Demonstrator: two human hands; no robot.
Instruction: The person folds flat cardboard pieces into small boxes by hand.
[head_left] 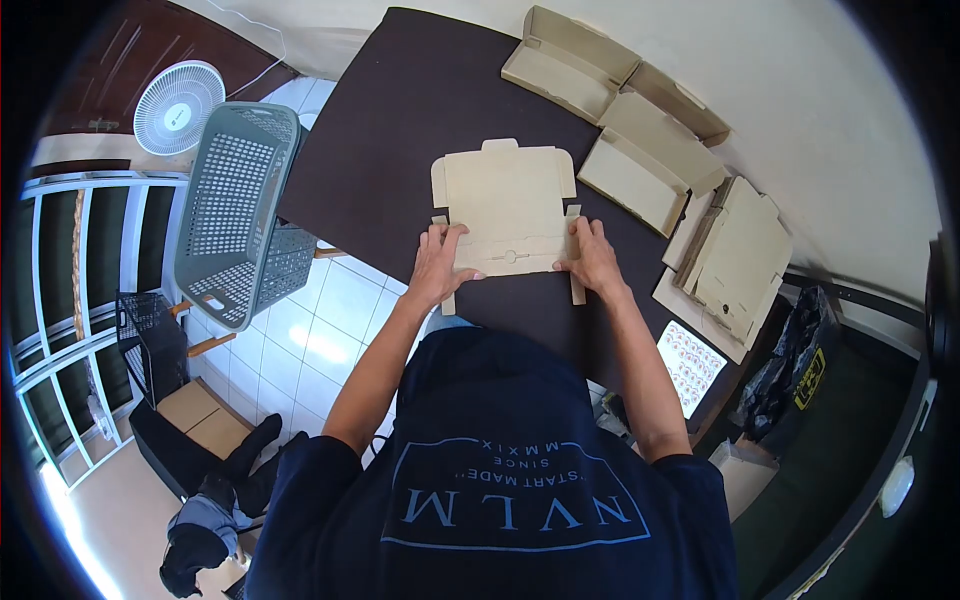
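Note:
A partly folded cardboard box blank lies on the dark table in front of me, with tabs at its far edge and narrow strips along both sides. My left hand grips its near left corner, fingers on the left side strip and thumb along the near edge. At the near right corner, my right hand holds the right side in the same way, its thumb at the near edge. Creases and a small cut-out show across the near panel between my hands. The underside of the cardboard is hidden.
Open cardboard boxes stand along the table's far right edge, beside a stack of flat cardboard. A sheet of round stickers lies at the right. Left of the table are a grey basket, a fan and a seated person.

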